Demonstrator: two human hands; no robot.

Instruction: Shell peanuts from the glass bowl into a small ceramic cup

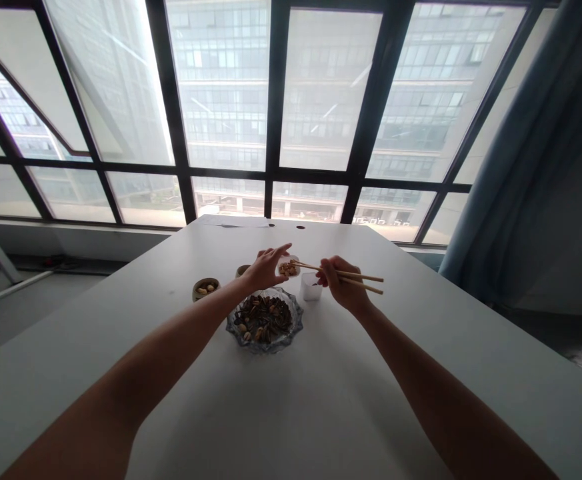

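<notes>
- chopsticks [343, 275] mid-table, tips over a small cup of nuts [287, 268]; table [421, 373] bare all round, edges well away
- right hand [341, 285] clenched on chopsticks
- left hand [265, 268] fingers loosely spread, at the cup; contact unclear
- glass bowl [265, 321] of seeds just below hands; white cup [311, 287], brown bowl [205, 289] near

No text, label, brand, number or sign can be read anywhere. The glass bowl [265, 320] of seeds and nuts on the desk [321, 400] bears no lettering, and the small cups beside that bowl are too small to tell.
</notes>
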